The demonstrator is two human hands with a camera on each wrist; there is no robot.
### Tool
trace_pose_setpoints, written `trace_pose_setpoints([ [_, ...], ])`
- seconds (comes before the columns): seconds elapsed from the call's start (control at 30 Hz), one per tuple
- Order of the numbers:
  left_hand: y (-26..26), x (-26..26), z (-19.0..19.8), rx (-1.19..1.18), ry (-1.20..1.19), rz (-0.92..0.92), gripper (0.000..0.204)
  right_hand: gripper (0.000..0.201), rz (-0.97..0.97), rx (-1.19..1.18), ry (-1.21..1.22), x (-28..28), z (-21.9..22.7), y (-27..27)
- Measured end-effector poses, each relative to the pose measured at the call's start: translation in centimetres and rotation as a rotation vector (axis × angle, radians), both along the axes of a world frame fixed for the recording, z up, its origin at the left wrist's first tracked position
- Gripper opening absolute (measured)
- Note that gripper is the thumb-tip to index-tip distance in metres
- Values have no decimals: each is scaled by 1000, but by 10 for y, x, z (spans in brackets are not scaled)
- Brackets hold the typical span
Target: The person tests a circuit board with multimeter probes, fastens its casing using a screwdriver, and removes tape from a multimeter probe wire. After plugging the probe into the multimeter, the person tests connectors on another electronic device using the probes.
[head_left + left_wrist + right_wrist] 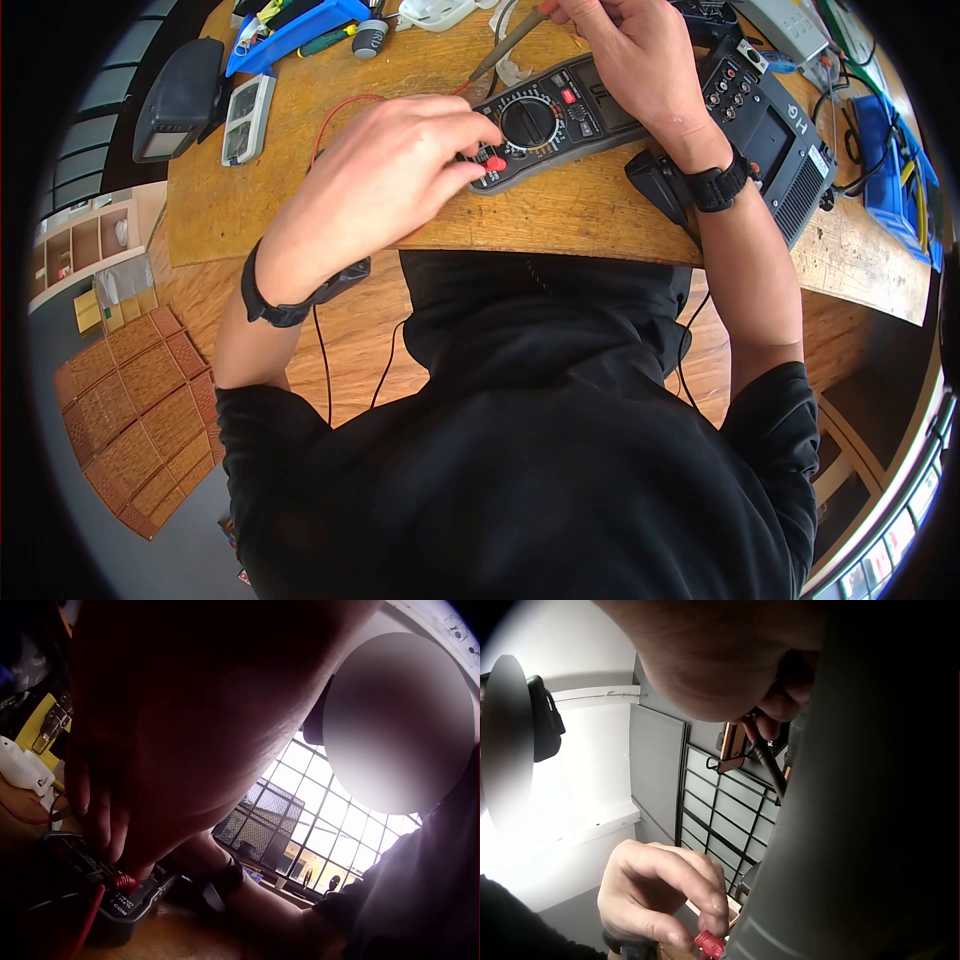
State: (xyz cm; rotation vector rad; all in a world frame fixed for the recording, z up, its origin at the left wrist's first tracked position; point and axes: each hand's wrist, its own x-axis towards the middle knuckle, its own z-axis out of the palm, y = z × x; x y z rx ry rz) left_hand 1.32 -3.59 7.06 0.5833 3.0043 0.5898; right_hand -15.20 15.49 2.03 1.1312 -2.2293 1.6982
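Note:
A dark grey multimeter [580, 100] with a round dial lies at an angle on the wooden table. At its near left end my left hand [400, 160] pinches a red plug [495, 163] between thumb and fingertips. The right wrist view shows the same red plug [709, 943] right at those fingertips. My right hand [645, 75] is over the multimeter's far end, hiding part of its display. It grips a grey-brown test probe [507, 43], with a red lead [345, 102] trailing away to the left. Part of the right hand is cut off by the frame's top edge.
Behind the multimeter are a blue tray [300, 38] of tools, a screwdriver [325, 41] and a small grey cylinder [370, 40]. A clear-lidded case [248, 120] lies left. To the right stand a black device [775, 140] with connectors and a blue bin [890, 170].

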Motion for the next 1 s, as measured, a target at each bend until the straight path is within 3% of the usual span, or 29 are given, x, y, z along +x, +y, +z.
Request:
trace_pose_setpoints([
  [0.2, -14, 4, -1, 16, -42, 83, 20, 37, 6, -19, 3, -2, -4, -2],
  [0.27, -11, 7, 0, 99, -160, 105, 22, 36, 3, 22, -22, 0, 0, 0],
  [0.57, 12, 7, -13, -85, 81, 45, 17, 34, 15, -2, -4, 0, 0, -1],
  [1.0, 22, 9, -12, 61, -33, 152, 12, 34, 1, -27, 20, 1, 0, -1],
])
